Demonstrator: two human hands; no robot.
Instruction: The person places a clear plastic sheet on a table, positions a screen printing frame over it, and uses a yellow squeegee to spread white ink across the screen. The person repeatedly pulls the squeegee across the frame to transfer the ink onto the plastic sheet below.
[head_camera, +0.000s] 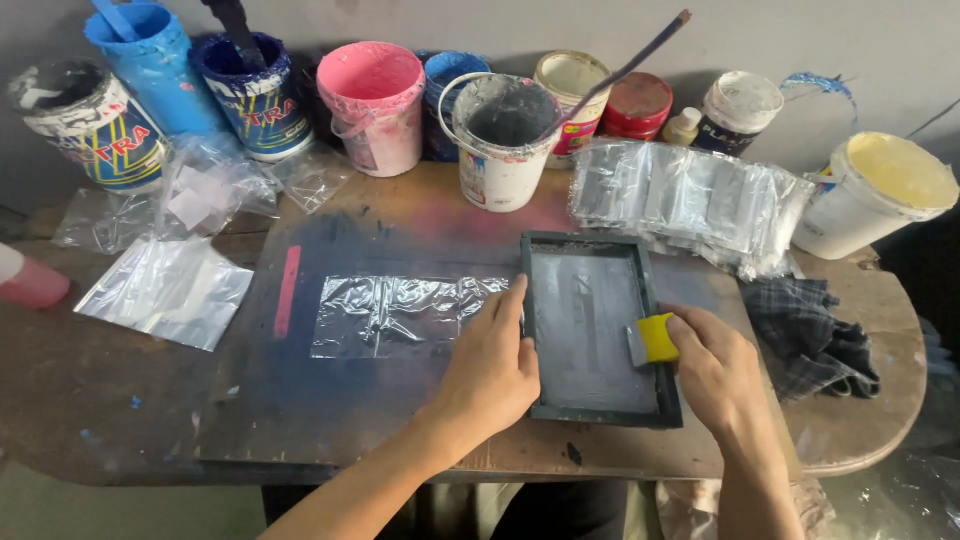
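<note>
On the stained board (300, 400), right of centre, a dark screen frame (597, 328) is laid flat. Its left edge is pressed by the left hand (492, 368), fingers flat and together, partly resting on a clear bag (395, 315) spread to the frame's left. A yellow squeegee (652, 340) is clamped in the right hand (716, 370) and set against the mesh near the frame's right side. More clear bags (690, 200) are stacked just beyond the frame. Paint tubs are lined along the far wall, among them a pink tub (372, 105) and a white bucket (502, 140) with a stick. A dark cloth (812, 335) is seen at the right.
</note>
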